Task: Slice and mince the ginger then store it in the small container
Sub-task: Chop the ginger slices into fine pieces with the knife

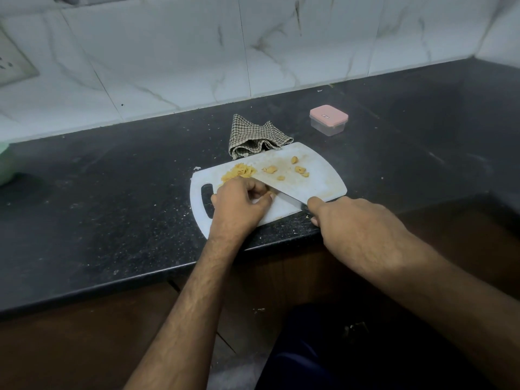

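1. On the white cutting board (pixel 323 175), a pile of cut ginger (pixel 239 172) lies at the fingertips of the left hand (pixel 239 205); whether the curled fingers hold a piece beneath them is hidden, so I cannot tell.
2. Loose ginger chunks (pixel 299 169) sit farther right on the board, apart from both hands.
3. Knife (pixel 284 197): the blade runs from under the left hand towards the right hand (pixel 357 223), which is wrapped around the handle; the handle itself is covered.
4. Beyond the board, a checked cloth (pixel 254 137) touches its far edge.
5. Well apart on the dark tabletop (pixel 112 192), the small container (pixel 328 120) stands with its pink lid on.
6. A pale green object at the left edge is cut off.
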{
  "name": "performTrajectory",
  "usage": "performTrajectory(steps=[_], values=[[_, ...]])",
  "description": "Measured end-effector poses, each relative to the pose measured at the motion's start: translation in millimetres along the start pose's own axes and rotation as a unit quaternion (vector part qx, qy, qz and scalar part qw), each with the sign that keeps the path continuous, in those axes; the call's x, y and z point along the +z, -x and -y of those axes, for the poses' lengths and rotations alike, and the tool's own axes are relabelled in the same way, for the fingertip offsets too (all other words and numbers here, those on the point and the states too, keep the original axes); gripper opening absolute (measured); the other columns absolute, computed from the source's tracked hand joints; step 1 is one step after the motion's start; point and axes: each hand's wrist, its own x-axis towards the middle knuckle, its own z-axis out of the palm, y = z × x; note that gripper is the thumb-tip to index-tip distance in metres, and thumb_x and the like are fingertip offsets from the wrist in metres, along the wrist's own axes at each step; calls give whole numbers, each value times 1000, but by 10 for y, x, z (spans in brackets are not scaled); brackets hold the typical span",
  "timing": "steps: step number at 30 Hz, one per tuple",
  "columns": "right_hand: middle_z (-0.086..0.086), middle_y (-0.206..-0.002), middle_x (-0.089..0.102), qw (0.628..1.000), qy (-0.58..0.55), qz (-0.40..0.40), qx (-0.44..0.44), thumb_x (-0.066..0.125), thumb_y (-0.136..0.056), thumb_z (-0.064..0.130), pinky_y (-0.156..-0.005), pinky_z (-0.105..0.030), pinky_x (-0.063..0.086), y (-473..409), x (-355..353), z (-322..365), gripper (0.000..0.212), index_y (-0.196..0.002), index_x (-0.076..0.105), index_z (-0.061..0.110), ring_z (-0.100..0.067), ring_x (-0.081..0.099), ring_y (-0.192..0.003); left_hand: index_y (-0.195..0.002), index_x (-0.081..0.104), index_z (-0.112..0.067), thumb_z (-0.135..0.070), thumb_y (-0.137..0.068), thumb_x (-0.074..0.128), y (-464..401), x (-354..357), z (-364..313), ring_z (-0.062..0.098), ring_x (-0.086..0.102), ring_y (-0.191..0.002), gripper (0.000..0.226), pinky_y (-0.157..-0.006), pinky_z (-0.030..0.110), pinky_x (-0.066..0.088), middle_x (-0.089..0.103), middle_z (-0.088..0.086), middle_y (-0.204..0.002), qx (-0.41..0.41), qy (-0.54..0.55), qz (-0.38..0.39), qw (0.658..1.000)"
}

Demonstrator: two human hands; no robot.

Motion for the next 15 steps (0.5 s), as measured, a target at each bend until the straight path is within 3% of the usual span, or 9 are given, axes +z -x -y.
performTrajectory(steps=[3,8,12,15], values=[[1,-77,46,1000,0,-21,-10,35,-106,22,-65,-37,43,27,14,-25,7,-101,34,26,-25,50,-75,-74,73,-27,-33,-80,84,2,-21,1,3,66,-79,14,-87,42,57,69,-19,-75,-2,9,-8,1000],[2,-73,43,999,15,-46,-19,36,-107,22,-63,-37,42,87,-27,-53,8,-100,33,26,-25,49,-72,-70,71,-32,-39,-79,82,-13,-11,30,6,67,-81,16,-92,51,53,69,-22,-74,-6,-4,-2,1000],[1,-73,42,999,28,-29,-19,40,-106,20,-67,-40,49,156,-105,-18,5,-105,37,24,-26,50,-74,-72,65,-31,-38,-85,78,-25,-3,24,10,62,-92,19,-100,47,41,67,-17,-85,2,-38,-5,999],[1,-73,41,999,40,-5,-5,44,-103,16,-65,-39,43,168,-124,9,12,-111,39,24,-25,47,-73,-79,66,-29,-39,-88,76,-25,2,17,11,58,-95,17,-93,41,32,64,-16,-92,4,-58,-3,998]])
